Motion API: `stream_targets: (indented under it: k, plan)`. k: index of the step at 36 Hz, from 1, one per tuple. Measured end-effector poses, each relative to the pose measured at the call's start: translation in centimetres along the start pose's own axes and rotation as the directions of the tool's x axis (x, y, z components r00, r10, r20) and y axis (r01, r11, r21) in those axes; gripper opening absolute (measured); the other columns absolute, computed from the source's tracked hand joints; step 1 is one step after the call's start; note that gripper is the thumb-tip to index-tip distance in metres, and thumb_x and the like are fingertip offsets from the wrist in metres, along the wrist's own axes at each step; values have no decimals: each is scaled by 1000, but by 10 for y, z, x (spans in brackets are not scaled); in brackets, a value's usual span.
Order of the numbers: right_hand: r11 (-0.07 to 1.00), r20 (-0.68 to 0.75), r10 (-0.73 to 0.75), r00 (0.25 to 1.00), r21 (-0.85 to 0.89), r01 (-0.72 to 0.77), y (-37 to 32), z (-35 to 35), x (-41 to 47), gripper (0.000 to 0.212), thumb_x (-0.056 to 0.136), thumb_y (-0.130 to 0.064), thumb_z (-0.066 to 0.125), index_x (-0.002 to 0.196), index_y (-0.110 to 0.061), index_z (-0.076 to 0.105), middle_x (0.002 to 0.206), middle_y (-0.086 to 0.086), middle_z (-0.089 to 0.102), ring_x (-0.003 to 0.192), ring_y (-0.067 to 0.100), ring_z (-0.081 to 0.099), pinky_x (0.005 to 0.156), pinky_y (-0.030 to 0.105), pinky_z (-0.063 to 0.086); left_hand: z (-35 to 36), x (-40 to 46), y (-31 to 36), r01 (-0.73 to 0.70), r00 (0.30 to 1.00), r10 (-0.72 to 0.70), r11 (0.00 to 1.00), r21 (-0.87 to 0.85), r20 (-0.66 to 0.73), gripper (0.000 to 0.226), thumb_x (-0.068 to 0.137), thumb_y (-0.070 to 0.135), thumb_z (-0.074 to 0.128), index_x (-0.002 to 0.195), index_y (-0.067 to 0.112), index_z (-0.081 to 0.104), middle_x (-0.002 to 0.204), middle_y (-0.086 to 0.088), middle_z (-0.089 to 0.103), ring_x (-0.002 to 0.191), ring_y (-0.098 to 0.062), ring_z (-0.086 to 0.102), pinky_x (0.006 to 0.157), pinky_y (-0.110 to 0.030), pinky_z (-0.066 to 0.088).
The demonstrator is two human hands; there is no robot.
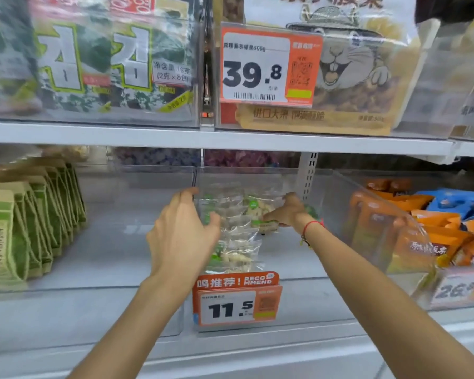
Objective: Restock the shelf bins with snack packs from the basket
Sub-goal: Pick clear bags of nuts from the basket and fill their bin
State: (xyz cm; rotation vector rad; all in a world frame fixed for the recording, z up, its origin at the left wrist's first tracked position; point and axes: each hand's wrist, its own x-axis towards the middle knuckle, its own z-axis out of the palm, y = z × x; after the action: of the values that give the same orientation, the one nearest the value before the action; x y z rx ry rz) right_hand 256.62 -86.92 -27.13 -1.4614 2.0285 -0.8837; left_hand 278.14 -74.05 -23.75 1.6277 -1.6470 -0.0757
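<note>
Nearest you, at about 6 o'clock, the orange price tag (237,302) reading 11.5 is clipped to the front wall of the clear bin (340,236) you're filling, so shoppers can read it without anything blocking the stock.

Just past it, your left hand (182,236) sits at roughly 10 o'clock from the tag, fingers spread and lightly bent, thumb out toward the clear snack packs (236,253). It looks like it's steadying the front of the row rather than gripping, probably so the slippery bags don't flop over; I can't tell if the palm actually touches them.

Further in, at about 1 o'clock from the tag, your right hand (288,212) with the red string bracelet (311,225) is deep in the bin, fingers curled onto a pack with a green label. I'd guess you're pushing it to the back so the row stands in a line front to rear.

The packs run up the middle of the bin. The basket isn't in view.

At 9 o'clock, green pouches (25,228) stand in a neat file; at 3 o'clock, orange and blue bags (435,231) fill the neighbour bin.

Farthest up, at 12 o'clock, the 39.8 tag (268,67) hangs on the upper shelf's bin.
</note>
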Motion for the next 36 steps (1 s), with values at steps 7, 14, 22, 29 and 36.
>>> stream_targets:
  k: [7, 14, 22, 29, 36]
  plan:
    - [879, -102, -396, 913, -331, 344, 0, 5, -11, 83, 74, -21, 80, 141, -24, 31, 127, 18, 47, 104, 36, 58, 92, 41, 49, -2, -2, 2, 5, 1000, -5, 1000, 9, 2, 51, 91, 34, 53, 139, 20, 41, 135, 1, 52, 114, -24, 54, 72, -28, 32]
    - [885, 22, -398, 917, -255, 390, -2, 15, -11, 75, 81, -20, 73, 143, -25, 32, 131, 14, 39, 112, 34, 53, 101, 39, 44, -2, -2, 2, 5, 1000, -5, 1000, 13, 1, 50, 92, 34, 53, 138, 20, 41, 132, 1, 54, 111, -23, 56, 72, -28, 32]
    - [904, -102, -367, 925, -274, 328, -10, 21, -13, 62, 84, -35, 69, 137, -26, 40, 126, 15, 45, 109, 37, 55, 91, 38, 49, -1, -2, 1, -1, 1000, 1, 1000, 0, -17, 49, 91, 34, 53, 137, 20, 42, 131, 1, 55, 108, -22, 57, 71, -27, 33]
    - [890, 2, -335, 942, -327, 317, -7, 9, -18, 85, 74, -19, 78, 143, -29, 29, 138, 12, 34, 114, 36, 52, 93, 36, 47, 1, 0, -1, -9, 1000, 9, 1000, -24, -26, 48, 90, 30, 54, 135, 20, 42, 126, 0, 57, 103, -23, 59, 68, -27, 36]
    - [877, 31, -310, 950, -378, 298, -15, -29, -57, 68, 84, -21, 69, 142, -21, 34, 140, 14, 42, 119, 32, 51, 95, 38, 46, -1, 0, -1, -8, 1000, 8, 999, -32, 12, 46, 91, 29, 51, 134, 17, 42, 129, -4, 55, 106, -26, 57, 68, -30, 37]
